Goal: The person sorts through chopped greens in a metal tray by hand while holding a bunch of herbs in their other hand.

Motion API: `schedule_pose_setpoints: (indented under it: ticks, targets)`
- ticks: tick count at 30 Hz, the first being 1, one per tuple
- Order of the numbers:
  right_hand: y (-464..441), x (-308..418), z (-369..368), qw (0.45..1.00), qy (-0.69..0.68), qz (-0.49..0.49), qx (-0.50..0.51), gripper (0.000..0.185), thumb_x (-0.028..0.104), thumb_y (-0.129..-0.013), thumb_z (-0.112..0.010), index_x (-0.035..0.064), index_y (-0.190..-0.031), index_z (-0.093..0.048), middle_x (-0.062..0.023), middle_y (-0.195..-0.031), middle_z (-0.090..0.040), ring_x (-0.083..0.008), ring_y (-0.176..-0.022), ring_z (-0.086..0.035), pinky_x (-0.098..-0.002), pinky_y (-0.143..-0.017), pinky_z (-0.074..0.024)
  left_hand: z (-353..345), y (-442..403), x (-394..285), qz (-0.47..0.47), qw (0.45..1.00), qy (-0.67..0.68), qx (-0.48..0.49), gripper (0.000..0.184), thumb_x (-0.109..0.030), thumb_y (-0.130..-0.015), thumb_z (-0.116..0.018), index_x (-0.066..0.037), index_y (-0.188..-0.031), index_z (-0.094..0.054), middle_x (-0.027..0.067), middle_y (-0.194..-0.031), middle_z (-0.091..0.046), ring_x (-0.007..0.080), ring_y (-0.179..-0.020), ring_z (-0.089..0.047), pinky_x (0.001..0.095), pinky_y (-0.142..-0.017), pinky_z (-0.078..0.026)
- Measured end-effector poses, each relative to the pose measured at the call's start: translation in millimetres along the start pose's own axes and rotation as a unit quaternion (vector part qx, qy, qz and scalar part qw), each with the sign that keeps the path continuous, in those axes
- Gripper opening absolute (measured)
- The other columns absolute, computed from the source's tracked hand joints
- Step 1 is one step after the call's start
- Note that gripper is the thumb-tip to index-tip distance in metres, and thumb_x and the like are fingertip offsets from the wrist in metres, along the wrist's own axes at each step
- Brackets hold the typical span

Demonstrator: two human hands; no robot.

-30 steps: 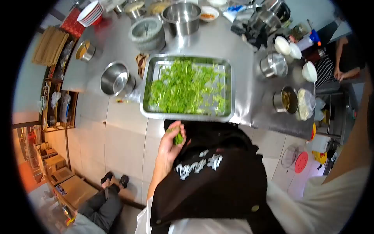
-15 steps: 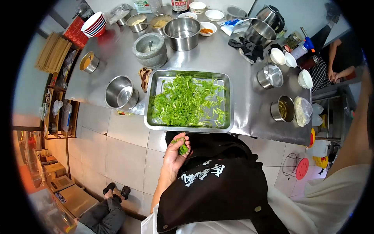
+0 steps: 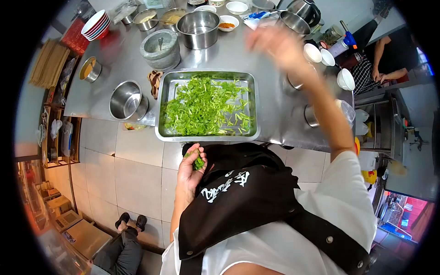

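Note:
My left hand, fingers curled closed, holds a small bunch of cilantro in front of the black apron. Just beyond it, a rectangular steel tray at the table's front edge carries a loose spread of chopped green cilantro. My right hand is over the right rear part of the table, smeared by motion. Its fingers are too blurred to read, and whether it holds anything does not show. A steel pot and black gloves seen earlier are partly or wholly behind this hand and arm.
Left of the tray stand a steel pot, a patterned cloth and a stone mortar. A larger pot and several bowls line the back. White bowls and a blow torch are at right. Another person's hands show beyond.
My right arm has swung in from the right edge, its hand now over the table's rear right. The view has shifted, so things sit further left and higher. My left hand keeps the cilantro.

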State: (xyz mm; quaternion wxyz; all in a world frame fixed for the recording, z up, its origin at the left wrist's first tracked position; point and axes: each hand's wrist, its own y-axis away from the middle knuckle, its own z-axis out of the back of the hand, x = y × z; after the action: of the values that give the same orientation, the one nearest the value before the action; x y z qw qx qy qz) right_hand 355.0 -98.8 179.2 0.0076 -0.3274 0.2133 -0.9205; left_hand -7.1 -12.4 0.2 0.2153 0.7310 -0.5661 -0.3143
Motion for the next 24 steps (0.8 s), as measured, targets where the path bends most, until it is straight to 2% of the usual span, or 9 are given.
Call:
schedule_pose_setpoints:
  ticks: [2, 4, 7, 8, 11, 14, 17, 21, 24]
  targets:
    - [56, -29, -89, 0.961, -0.159, -0.219, 0.059, 0.025, 0.010, -0.084, -0.051, 0.0061, -0.108, -0.058, -0.0047, -0.088, -0.064, -0.0149, -0.093, -0.059, -0.0310, -0.084, -0.0445, 2, 1, -2, 0.001, 1.000, 0.004, -0.004, 0.024, -0.001, -0.084, -0.056, -0.005, -0.107, -0.055, 0.0082, -0.094, -0.061, 0.0177, -0.080, -0.058, 0.0282, -0.071, -0.050]
    - [91, -35, -122, 0.948, -0.064, -0.284, 0.131, 0.032, 0.001, -0.078, -0.050, 0.0104, -0.108, -0.059, -0.0044, -0.084, -0.065, -0.0172, -0.092, -0.059, -0.0324, -0.088, -0.0416, 5, 1, -5, 0.001, 1.000, 0.008, 0.004, 0.024, -0.002, -0.084, -0.056, -0.005, -0.108, -0.055, 0.0081, -0.094, -0.061, 0.0175, -0.080, -0.058, 0.0284, -0.071, -0.050]
    - [114, -26, -131, 0.953, 0.070, -0.196, 0.222, 0.037, -0.005, -0.073, -0.046, 0.0130, -0.102, -0.060, -0.0023, -0.082, -0.064, -0.0187, -0.089, -0.058, -0.0334, -0.089, -0.0376, 4, 0, -6, 0.000, 1.000, 0.002, 0.006, 0.023, -0.002, -0.085, -0.056, -0.006, -0.108, -0.054, 0.0080, -0.093, -0.061, 0.0176, -0.079, -0.058, 0.0287, -0.072, -0.050]
    - [120, -28, -135, 0.960, 0.071, -0.165, 0.217, 0.026, 0.007, -0.075, -0.053, 0.0153, -0.098, -0.060, -0.0051, -0.082, -0.062, -0.0218, -0.088, -0.057, -0.0370, -0.086, -0.0354, 2, 0, -5, 0.000, 1.000, 0.004, 0.004, 0.023, -0.002, -0.085, -0.056, -0.006, -0.108, -0.054, 0.0081, -0.093, -0.061, 0.0176, -0.079, -0.058, 0.0287, -0.072, -0.050]
    - [126, -30, -141, 0.954, 0.087, -0.119, 0.261, 0.026, 0.005, -0.073, -0.053, 0.0150, -0.096, -0.062, -0.0048, -0.082, -0.062, -0.0246, -0.088, -0.057, -0.0384, -0.085, -0.0359, -5, -1, -2, 0.000, 1.000, 0.002, -0.003, 0.023, -0.003, -0.085, -0.056, -0.006, -0.108, -0.054, 0.0083, -0.093, -0.061, 0.0176, -0.079, -0.058, 0.0288, -0.072, -0.050]
    - [123, -57, -133, 0.978, 0.134, -0.141, 0.077, 0.022, 0.005, -0.073, -0.054, 0.0142, -0.090, -0.064, -0.0046, -0.083, -0.061, -0.0250, -0.092, -0.055, -0.0388, -0.087, -0.0355, -5, -4, 1, 0.004, 1.000, -0.005, 0.002, 0.023, -0.003, -0.085, -0.057, -0.006, -0.108, -0.054, 0.0085, -0.093, -0.061, 0.0177, -0.079, -0.058, 0.0287, -0.071, -0.050]
    - [114, -64, -123, 0.970, 0.215, -0.087, 0.075, 0.019, 0.006, -0.072, -0.056, 0.0133, -0.086, -0.065, -0.0050, -0.086, -0.060, -0.0237, -0.098, -0.052, -0.0384, -0.087, -0.0356, -5, -6, 4, 0.014, 1.000, -0.007, 0.003, 0.024, -0.002, -0.085, -0.057, -0.005, -0.108, -0.054, 0.0086, -0.093, -0.061, 0.0177, -0.080, -0.058, 0.0285, -0.072, -0.050]
    - [112, -63, -137, 0.944, 0.266, -0.092, 0.173, 0.016, 0.004, -0.071, -0.058, 0.0124, -0.082, -0.067, -0.0040, -0.092, -0.059, -0.0240, -0.104, -0.049, -0.0370, -0.089, -0.0361, -12, -8, 7, 0.021, 1.000, -0.012, 0.002, 0.024, -0.002, -0.085, -0.057, -0.005, -0.108, -0.054, 0.0085, -0.093, -0.061, 0.0176, -0.080, -0.058, 0.0280, -0.071, -0.050]
    - [108, -70, -141, 0.934, 0.352, -0.053, 0.026, 0.009, 0.007, -0.070, -0.060, 0.0104, -0.076, -0.067, -0.0044, -0.089, -0.058, -0.0241, -0.104, -0.049, -0.0372, -0.092, -0.0351, -14, -8, 6, 0.018, 1.000, -0.016, -0.002, 0.024, -0.002, -0.085, -0.057, -0.005, -0.108, -0.054, 0.0084, -0.093, -0.061, 0.0174, -0.079, -0.058, 0.0277, -0.071, -0.050]
